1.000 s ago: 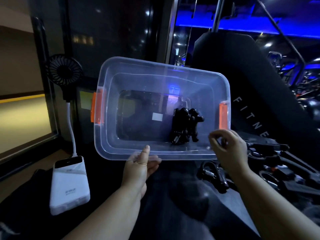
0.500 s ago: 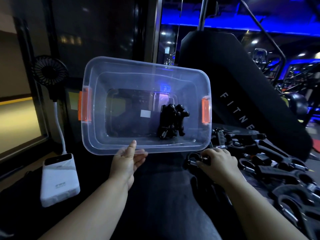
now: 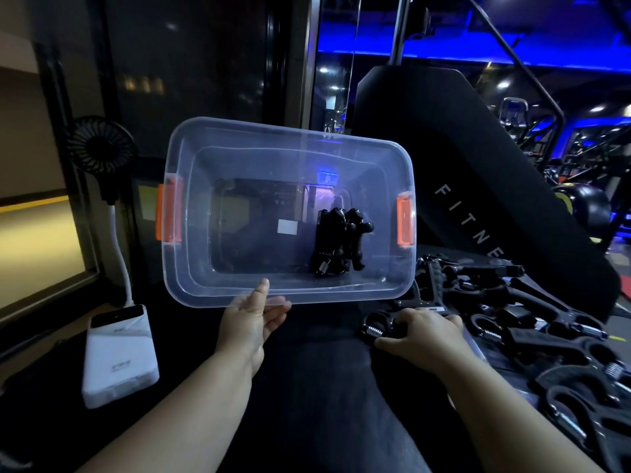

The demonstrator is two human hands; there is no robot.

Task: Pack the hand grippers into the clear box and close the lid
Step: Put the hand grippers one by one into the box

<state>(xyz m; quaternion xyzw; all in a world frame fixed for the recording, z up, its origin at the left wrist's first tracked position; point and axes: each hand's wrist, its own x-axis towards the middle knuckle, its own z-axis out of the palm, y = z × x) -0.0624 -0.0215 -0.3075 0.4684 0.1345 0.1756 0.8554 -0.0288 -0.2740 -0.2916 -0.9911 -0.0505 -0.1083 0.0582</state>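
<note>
While our left hand (image 3: 254, 322) is pinching the clear box (image 3: 239, 158), right hand (image 3: 423, 332) clasping a hand gripper (image 3: 375, 327), we are risking tipping it.

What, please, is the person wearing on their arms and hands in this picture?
Nothing visible: the left hand and right hand are bare, without gloves, and both forearms are uncovered to the frame's edge, with no sleeve, watch or bracelet showing.

Pile of hand grippers (image 3: 560, 349) — partly beyond the right edge, murky
</note>
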